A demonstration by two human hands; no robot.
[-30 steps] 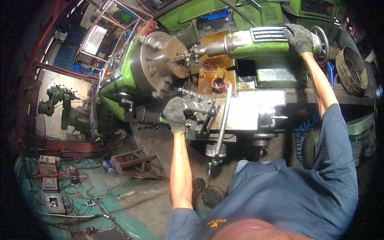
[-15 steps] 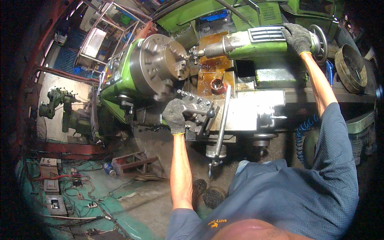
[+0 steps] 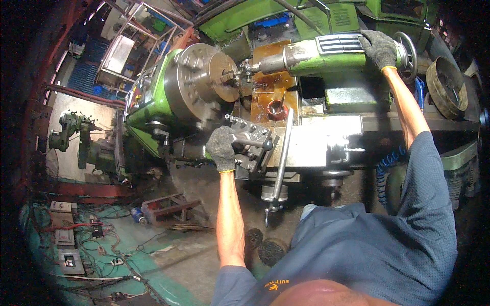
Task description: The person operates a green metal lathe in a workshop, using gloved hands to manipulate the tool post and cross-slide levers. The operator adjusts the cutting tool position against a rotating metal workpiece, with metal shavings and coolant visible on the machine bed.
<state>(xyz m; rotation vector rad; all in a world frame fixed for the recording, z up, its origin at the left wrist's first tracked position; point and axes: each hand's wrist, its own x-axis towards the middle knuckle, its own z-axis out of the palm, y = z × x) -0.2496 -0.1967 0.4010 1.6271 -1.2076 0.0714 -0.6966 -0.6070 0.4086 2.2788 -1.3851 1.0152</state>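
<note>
My left hand (image 3: 221, 148), in a dark grey knit glove, is closed against the left side of the lathe's tool post (image 3: 250, 136). A lever handle (image 3: 252, 143) with a ball end sticks out to the right of it. My right hand (image 3: 380, 49), gloved alike, lies over the right end of the green tailstock (image 3: 332, 55), fingers stretched toward its dark ribbed top, beside the handwheel (image 3: 407, 56). At the left the big steel chuck (image 3: 199, 84) has smeared edges. A drill-chuck-like fitting (image 3: 247, 70) on the tailstock quill reaches close to the chuck's face.
A red pot (image 3: 277, 109) stands on the oily carriage, with a long bar (image 3: 284, 153) slanting in front. Below it is a crank (image 3: 273, 201). A round pan (image 3: 447, 87) sits at the right. Cables and switch boxes (image 3: 70, 261) lie on the green floor at the lower left.
The chuck's jaws and slots show at different positions, so it has turned. Both my hands keep their places; the view has shifted very slightly.
</note>
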